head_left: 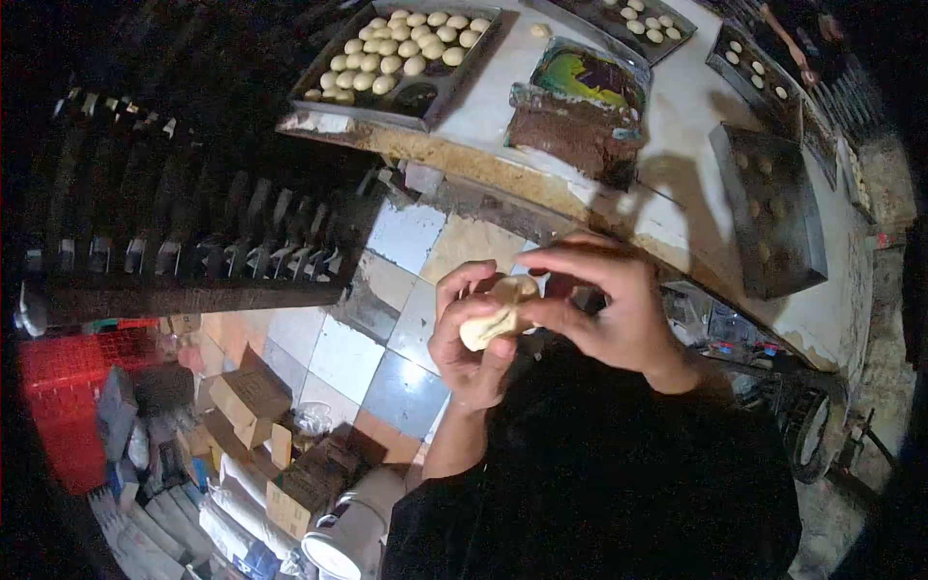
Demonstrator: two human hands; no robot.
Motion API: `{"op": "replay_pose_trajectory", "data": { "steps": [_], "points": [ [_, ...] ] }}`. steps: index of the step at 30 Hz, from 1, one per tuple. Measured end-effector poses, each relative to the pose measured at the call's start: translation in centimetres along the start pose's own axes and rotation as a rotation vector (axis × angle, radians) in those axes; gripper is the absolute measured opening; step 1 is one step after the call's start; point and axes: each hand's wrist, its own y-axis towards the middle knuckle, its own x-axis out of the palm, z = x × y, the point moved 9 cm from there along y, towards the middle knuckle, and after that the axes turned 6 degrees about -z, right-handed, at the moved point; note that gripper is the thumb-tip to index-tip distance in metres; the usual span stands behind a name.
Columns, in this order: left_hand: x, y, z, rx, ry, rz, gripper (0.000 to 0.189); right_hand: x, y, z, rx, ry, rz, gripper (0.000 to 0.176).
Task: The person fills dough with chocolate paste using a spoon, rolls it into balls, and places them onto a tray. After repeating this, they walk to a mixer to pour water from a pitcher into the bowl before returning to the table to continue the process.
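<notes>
A pale piece of dough (486, 330) is held up in front of my body, over the floor beside the table edge. Curled around it from the left is my left hand (462, 333), with its thumb on the lower side. My right hand (614, 307) comes from the other side, thumb and fingers bent and pinching the dough's edge. Parts of the dough are hidden by the fingers. Beyond the hands, a brown paste-like block (575, 140) lies on the table next to a crumpled green and yellow plastic wrapping (590, 77).
The white table (483, 82) carries a dark tray (425, 118) of many dough balls. More trays stand to the right, including a dark one (773, 217). A dark rack (193, 256) stands left. Cardboard boxes (249, 398), a red crate (72, 401) and a white bucket (353, 522) occupy the floor.
</notes>
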Motion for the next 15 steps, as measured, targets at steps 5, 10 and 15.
{"op": "replay_pose_trajectory", "data": {
  "steps": [5, 10, 15],
  "points": [
    [2.1, -2.4, 3.0, 0.284, 0.776, -0.106, 0.042, 1.2, -2.5, -1.2, -0.277, -0.115, 0.03, 0.03],
    [4.2, -1.3, 1.6, 0.017, 0.707, -0.105, 0.061, 0.2, -4.6, -2.3, -0.269, -0.33, 0.104, 0.031],
    [9.7, -1.7, -5.5, -0.349, -0.425, -0.115, 0.047, -8.1, -6.9, -0.6, -0.228, -0.198, 0.276, 0.026]
  ]
}}
